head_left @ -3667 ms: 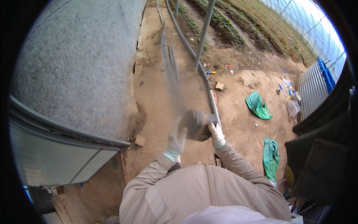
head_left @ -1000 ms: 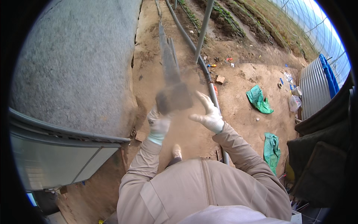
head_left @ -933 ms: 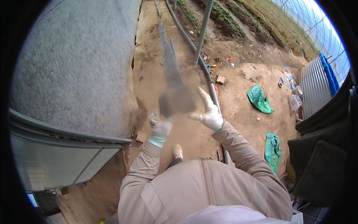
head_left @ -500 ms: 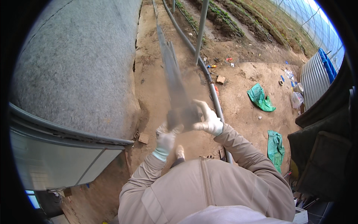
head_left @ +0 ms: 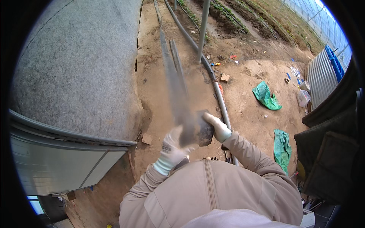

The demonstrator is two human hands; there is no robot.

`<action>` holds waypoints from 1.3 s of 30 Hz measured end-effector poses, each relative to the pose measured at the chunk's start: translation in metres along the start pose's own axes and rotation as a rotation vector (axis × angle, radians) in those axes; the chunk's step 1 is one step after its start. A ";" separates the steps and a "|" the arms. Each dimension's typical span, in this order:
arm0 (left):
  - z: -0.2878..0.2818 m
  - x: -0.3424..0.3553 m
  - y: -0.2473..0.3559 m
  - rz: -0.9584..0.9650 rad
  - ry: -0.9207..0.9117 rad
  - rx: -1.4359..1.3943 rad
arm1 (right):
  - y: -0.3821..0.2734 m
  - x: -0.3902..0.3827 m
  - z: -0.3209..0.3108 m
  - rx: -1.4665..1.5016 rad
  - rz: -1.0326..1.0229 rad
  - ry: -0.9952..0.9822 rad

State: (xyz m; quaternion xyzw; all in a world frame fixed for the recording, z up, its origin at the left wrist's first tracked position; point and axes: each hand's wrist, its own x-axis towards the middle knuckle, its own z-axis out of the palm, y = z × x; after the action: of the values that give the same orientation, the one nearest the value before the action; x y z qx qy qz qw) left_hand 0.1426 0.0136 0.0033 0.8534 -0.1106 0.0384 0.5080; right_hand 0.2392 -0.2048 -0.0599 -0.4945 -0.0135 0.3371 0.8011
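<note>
Left hand, in a white work glove, is partly curled along the near left side of a dark roll; blur hides how firmly its fingers close. Right hand, gloved likewise, is wrapped around the right end of the roll, thumb lying over the upper edge. The roll is held off the dirt floor, just in front of the person's beige jacket. From it a flat grey strip, blurred near the hands, stretches away along the dirt floor.

To the right of the strip runs a grey pipe, passing an upright metal post. Beyond the pipe are a brick-like block and two crumpled green plastic pieces, one farther, one nearer. Planted rows lie farther off.
</note>
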 end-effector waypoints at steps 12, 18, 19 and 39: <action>-0.001 0.040 -0.099 0.552 0.138 0.445 | -0.038 0.049 0.031 0.233 0.357 0.022; -0.025 0.069 -0.109 0.682 0.360 0.363 | -0.035 0.077 0.034 -0.066 0.131 -0.095; -0.027 0.074 -0.107 0.721 0.509 0.299 | -0.032 0.077 0.035 -0.188 0.001 -0.173; 0.010 0.013 -0.046 -0.349 0.426 -0.652 | 0.008 0.017 0.033 -1.017 -0.519 0.062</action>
State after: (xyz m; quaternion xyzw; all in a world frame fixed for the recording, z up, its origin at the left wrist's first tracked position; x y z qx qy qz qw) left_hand 0.1656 0.0242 -0.0382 0.6271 0.1365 0.0904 0.7615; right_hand 0.2368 -0.1675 -0.0549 -0.8080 -0.2714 0.0656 0.5187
